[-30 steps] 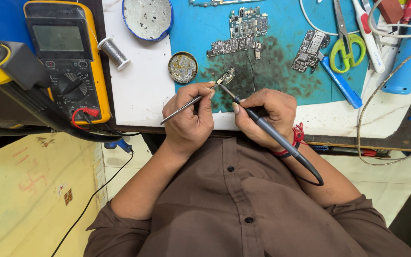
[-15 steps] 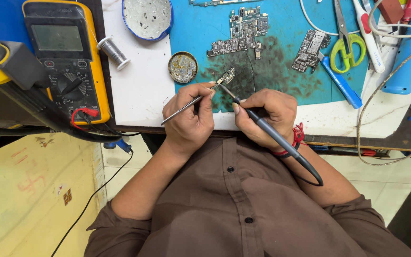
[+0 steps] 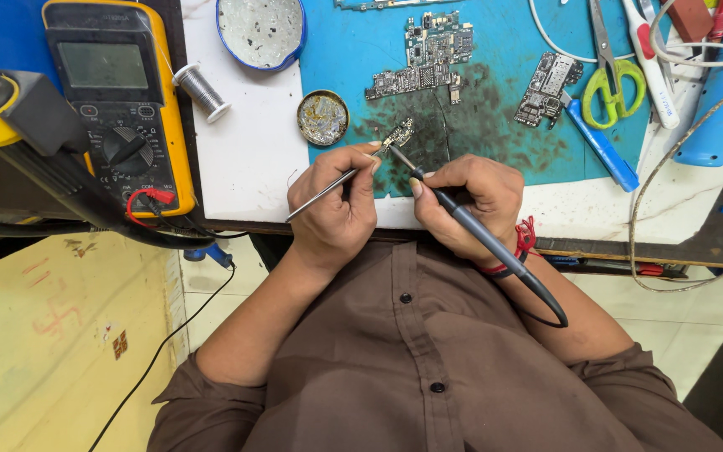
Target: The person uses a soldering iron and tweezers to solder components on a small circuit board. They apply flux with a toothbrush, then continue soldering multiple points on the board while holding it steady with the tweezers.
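the left hand (image 3: 336, 209) pinched tweezers (image 3: 328, 188) on a small circuit board (image 3: 398, 136) while the right hand (image 3: 466, 205) gripped a soldering iron (image 3: 470, 226) touching it.

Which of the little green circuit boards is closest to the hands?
The smallest circuit board, right at the tweezers and soldering iron tips. The two bigger boards lie farther up the mat.

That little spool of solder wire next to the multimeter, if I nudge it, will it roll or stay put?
The spool of solder wire lies on its side on the white bench top, so it would probably roll. Its wider end flanges may make it curve. It looks small, likely fairly heavy for its size.
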`<state>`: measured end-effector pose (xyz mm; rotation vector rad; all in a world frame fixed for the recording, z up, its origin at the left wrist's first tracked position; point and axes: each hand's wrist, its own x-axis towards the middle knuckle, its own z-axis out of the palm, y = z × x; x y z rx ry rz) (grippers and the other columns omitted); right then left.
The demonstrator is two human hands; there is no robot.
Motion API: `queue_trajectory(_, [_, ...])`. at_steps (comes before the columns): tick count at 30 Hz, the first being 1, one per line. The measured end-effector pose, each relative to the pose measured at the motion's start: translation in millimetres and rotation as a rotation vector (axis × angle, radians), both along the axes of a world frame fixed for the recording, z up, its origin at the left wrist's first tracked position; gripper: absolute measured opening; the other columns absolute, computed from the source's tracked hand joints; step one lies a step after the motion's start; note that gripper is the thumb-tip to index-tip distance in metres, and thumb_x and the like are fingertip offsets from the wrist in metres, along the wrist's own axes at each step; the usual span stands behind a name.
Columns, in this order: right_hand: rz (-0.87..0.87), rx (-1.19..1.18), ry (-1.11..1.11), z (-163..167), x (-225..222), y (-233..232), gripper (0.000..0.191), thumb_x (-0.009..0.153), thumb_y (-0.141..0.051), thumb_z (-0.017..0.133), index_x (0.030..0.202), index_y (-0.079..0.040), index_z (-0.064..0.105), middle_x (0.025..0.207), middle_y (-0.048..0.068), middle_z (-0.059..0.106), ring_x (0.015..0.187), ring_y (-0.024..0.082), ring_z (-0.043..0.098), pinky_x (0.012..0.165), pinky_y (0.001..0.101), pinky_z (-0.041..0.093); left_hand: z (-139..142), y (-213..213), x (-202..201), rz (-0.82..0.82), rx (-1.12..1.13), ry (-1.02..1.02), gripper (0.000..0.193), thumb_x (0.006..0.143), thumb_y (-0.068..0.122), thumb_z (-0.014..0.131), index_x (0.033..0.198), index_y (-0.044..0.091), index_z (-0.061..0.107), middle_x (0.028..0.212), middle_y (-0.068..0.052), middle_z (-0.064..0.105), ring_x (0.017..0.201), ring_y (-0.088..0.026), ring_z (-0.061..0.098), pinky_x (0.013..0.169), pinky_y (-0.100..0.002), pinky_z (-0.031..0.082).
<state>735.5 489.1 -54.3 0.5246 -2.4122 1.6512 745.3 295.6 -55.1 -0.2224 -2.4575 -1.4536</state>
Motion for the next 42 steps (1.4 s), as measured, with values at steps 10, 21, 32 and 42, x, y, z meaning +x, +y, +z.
queue_trajectory(10, [-0.010,-0.005,-0.005,-0.6,21.1,-24.1,0.016,0.088,0.001,0.082,0.088,0.000,0.065,0.077,0.008,0.068,0.060,0.011,0.060,0.056,0.0253,0.045,0.0,-22.9,20.1,0.004,-0.024,-0.017,0.015,0.102,0.002,0.070,0.106,0.004,0.056,0.106,-0.012,0.076,0.088,-0.024,0.077,0.076,-0.032,0.061])
queue_trajectory(21, [-0.017,0.000,-0.006,-1.5,34.9,-30.3,0.016,0.088,0.001,0.081,0.088,0.000,0.065,0.077,0.008,0.068,0.060,0.011,0.061,0.053,0.0236,0.044,0.2,-29.2,33.0,0.000,-0.010,-0.017,0.016,0.102,0.001,0.069,0.107,0.003,0.055,0.107,-0.013,0.076,0.092,-0.026,0.078,0.078,-0.033,0.062])
queue_trajectory(32, [-0.040,0.011,-0.023,-1.8,40.1,-26.5,0.016,0.088,0.000,0.082,0.088,0.000,0.065,0.075,0.006,0.067,0.058,0.010,0.058,0.053,0.0242,0.042,-0.8,-26.8,36.7,-0.002,-0.019,-0.006,0.015,0.102,0.002,0.069,0.107,0.004,0.055,0.107,-0.012,0.075,0.091,-0.026,0.078,0.078,-0.033,0.061])
queue_trajectory(42, [-0.051,0.017,-0.040,-1.5,55.2,-12.9,0.016,0.089,0.001,0.081,0.088,0.000,0.065,0.075,0.006,0.066,0.059,0.009,0.058,0.052,0.0227,0.042,-2.6,-13.1,51.1,-0.009,-0.022,-0.016,0.015,0.102,0.002,0.069,0.108,0.005,0.055,0.107,-0.012,0.075,0.090,-0.025,0.077,0.078,-0.033,0.061])
